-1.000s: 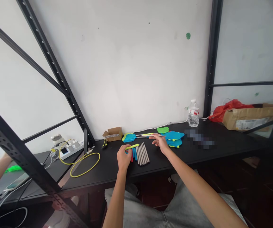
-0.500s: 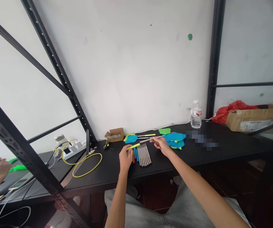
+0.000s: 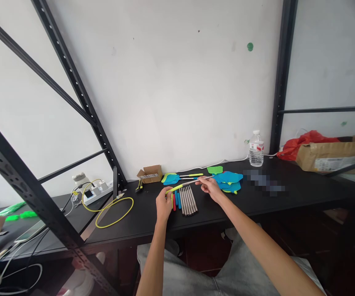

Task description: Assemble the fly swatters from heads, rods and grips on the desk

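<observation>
L hand pinches yellow handle, R hand pinches rod, both grips closed, ends at/near contact by far end of rod row; prob. best kept coaxial, L firm, R pressing straight w/o bending.

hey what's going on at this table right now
Someone is working with two bare hands over a black table. The left hand holds a yellow handle, and the right hand holds a thin metal rod with its end at the handle's tip; whether it is inside is too small to tell. Below them lies a row of metal rods beside blue handles. Blue swatter heads are piled to the right.
</observation>
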A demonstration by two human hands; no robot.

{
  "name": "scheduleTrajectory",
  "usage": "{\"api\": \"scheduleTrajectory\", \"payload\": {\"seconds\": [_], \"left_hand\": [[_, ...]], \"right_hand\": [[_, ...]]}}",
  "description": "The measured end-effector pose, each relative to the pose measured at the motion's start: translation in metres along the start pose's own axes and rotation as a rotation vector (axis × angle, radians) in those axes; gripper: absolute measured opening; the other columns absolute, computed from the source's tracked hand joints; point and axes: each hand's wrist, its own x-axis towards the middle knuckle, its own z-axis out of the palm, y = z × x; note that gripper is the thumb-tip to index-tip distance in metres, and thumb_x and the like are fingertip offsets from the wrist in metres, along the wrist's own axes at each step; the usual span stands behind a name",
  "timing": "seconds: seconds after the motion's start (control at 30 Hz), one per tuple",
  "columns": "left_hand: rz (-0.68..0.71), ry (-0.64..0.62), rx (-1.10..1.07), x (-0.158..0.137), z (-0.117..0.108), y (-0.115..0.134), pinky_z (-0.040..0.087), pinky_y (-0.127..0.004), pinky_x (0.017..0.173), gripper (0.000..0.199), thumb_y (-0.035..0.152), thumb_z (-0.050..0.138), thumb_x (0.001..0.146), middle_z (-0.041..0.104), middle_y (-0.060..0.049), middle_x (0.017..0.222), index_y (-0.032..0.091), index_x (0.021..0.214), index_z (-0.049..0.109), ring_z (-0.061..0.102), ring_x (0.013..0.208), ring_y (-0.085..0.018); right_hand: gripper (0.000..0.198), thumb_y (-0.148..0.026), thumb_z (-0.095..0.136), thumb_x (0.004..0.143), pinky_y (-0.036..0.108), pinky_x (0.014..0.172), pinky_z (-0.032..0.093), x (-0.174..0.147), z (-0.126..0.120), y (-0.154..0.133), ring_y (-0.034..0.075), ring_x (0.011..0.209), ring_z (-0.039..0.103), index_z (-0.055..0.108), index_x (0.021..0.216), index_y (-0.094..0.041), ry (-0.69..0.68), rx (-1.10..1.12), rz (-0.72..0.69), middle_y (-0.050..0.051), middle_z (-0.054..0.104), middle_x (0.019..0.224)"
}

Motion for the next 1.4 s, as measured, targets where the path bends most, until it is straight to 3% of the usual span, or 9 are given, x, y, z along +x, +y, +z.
{"api": "scheduleTrajectory", "payload": {"seconds": [0.37,0.8,1.27,1.4], "left_hand": [[-0.004,-0.041,-0.068,0.0,-0.001,0.003,0.038,-0.023,0.052,0.038,0.045,0.041,0.092,0.068,-0.004,0.078,0.019,0.102,0.067,0.054,0.057,-0.014],[-0.014,-0.043,-0.117,-0.003,-0.003,0.015,0.038,-0.021,0.048,0.043,0.05,0.038,0.094,0.059,0.0,0.061,0.018,0.097,0.066,0.05,0.049,-0.011],[0.005,-0.119,-0.144,-0.007,-0.005,0.023,0.043,-0.023,0.057,0.047,0.05,0.034,0.097,0.057,0.003,0.049,0.02,0.067,0.055,0.05,0.04,-0.01],[0.025,-0.143,-0.154,-0.007,-0.004,0.023,0.042,-0.022,0.054,0.044,0.049,0.036,0.096,0.059,0.003,0.053,0.019,0.075,0.061,0.048,0.038,-0.009]], "right_hand": [[0.034,-0.047,0.076,0.07,0.023,0.039,0.018,-0.003,0.003,-0.003,0.008,0.044,0.046,0.068,0.082,-0.017,0.002,0.005,0.006,0.01,0.074,0.079],[0.036,-0.051,0.075,0.07,0.024,0.04,0.02,-0.005,0.003,-0.005,0.008,0.045,0.047,0.07,0.08,-0.016,-0.002,-0.026,-0.01,0.009,0.073,0.075],[0.039,-0.053,0.073,0.073,0.024,0.041,0.02,-0.007,0.006,-0.006,0.008,0.047,0.045,0.074,0.082,-0.015,-0.043,-0.099,-0.011,0.01,0.072,0.075],[0.041,-0.054,0.072,0.072,0.024,0.041,0.021,-0.006,0.005,-0.003,0.008,0.046,0.045,0.074,0.081,-0.015,-0.056,-0.129,-0.022,0.01,0.072,0.074]]}}
